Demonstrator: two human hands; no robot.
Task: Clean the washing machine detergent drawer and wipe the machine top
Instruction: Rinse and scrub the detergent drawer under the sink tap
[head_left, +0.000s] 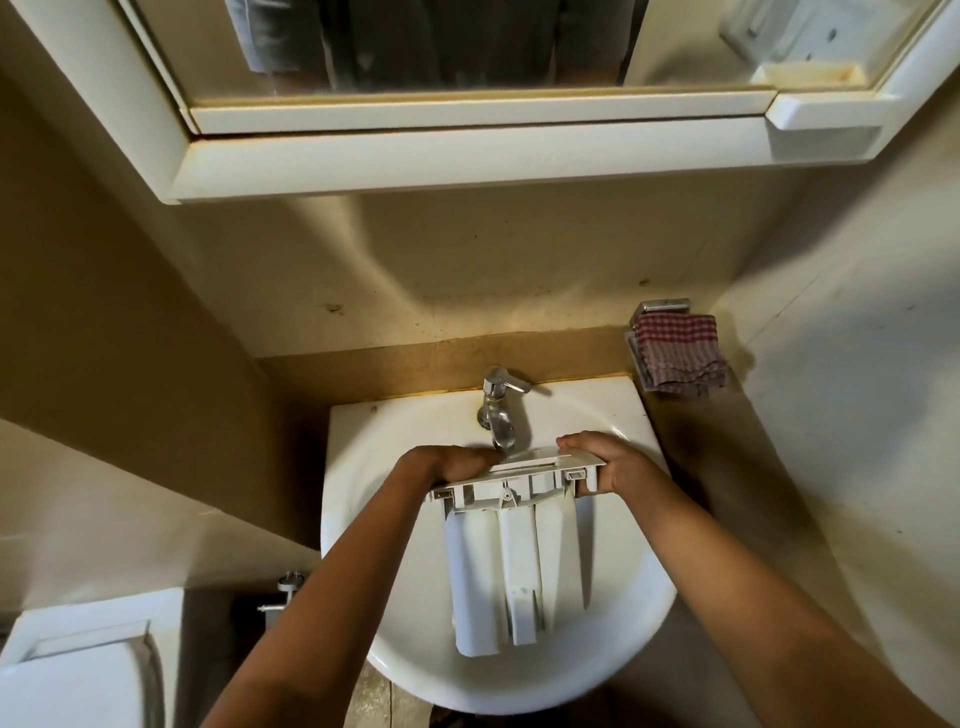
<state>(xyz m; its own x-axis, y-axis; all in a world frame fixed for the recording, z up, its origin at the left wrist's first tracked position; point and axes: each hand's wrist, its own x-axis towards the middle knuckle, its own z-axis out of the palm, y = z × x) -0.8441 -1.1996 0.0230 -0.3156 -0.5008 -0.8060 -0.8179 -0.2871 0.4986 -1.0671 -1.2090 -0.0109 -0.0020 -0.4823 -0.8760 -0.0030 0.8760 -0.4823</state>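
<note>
Two hands held the drawer over the basin

The white detergent drawer (511, 551) hung inside the basin (358, 519). Its front panel was at the far end just below the tap (500, 402), and its long body sloped toward the near rim with the rounded backs of its compartments facing up. Its lower end stopped short of the near rim, and whether it touched the porcelain could not be told. Bare basin showed along both sides of the body.

The basin sat against a stained beige wall (467, 270), with side walls closing in at left and right. Right of the tap and well apart from the drawer, a red checked cloth (678, 353) was draped over a metal holder (662, 307) on the wall. Above, the underside of a white mirror cabinet (467, 161) overhung the basin. At lower left stood a white toilet cistern (78, 670), with a small metal valve (283, 590) between it and the basin.

The left hand (457, 464) curled round the left end of the panel, knuckles up, its fingertips hidden behind the plastic. The right hand (610, 467) clamped the right end, thumb laid along the top edge and fingers wrapped beneath. Both forearms reached in from the near corners and met at the panel, leaving the drawer's body uncovered between them.
</note>
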